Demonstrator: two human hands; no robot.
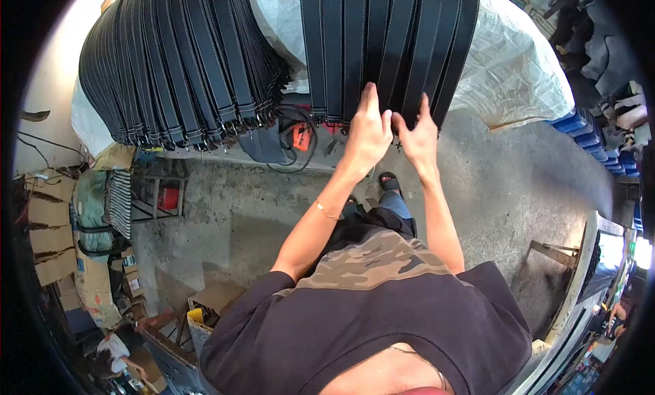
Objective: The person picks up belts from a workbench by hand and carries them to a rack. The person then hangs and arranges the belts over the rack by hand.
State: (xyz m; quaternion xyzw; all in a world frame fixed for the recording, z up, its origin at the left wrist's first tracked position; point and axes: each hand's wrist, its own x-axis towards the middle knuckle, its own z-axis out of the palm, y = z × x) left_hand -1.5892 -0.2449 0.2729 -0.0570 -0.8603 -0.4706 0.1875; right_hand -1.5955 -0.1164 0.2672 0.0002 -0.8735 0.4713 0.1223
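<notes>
Black belts (334,60) with pale stitching hang over a covered support at the top of the head view, their ends facing me. My left hand (368,134) lies at their lower ends with fingers stretched forward and the thumb out. Close to it on the right, my right hand (417,137) also reaches onto the belts, fingers extended and thumb apart. Both hands look open; the fingers' undersides are hidden. A larger, thicker bunch of black belts (184,60) hangs to the left, with small metal parts at its lower ends.
White plastic sheeting (512,67) covers the support under the belts. Beneath it are an orange object (301,137) and a dark cable. A metal frame (158,190) and cardboard boxes (51,221) stand left. Blue stacked material (580,132) lies right. Another person (112,350) is at lower left.
</notes>
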